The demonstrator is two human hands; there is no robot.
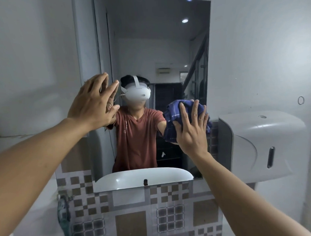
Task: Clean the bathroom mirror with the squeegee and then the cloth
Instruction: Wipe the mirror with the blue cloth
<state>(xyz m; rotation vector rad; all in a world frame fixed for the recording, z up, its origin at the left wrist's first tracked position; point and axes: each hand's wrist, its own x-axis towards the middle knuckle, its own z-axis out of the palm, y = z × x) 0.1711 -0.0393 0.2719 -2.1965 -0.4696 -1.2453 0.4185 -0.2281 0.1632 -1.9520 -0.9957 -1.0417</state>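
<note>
The tall rectangular bathroom mirror (pixel 157 46) hangs on the wall straight ahead. My right hand (pixel 192 132) presses a crumpled blue checked cloth (pixel 174 115) flat against the glass at its right side, fingers spread over the cloth. My left hand (pixel 93 102) rests near the mirror's left edge with its fingers apart and nothing in it. A person in a red shirt with a white headset is reflected in the glass. No squeegee is in view.
A white paper dispenser (pixel 259 149) is mounted on the wall right of the mirror. Brown and grey checked tiles (pixel 131 224) run below it. A dark brush-like object (pixel 63 216) hangs at the lower left. The white sink shows only as a reflection.
</note>
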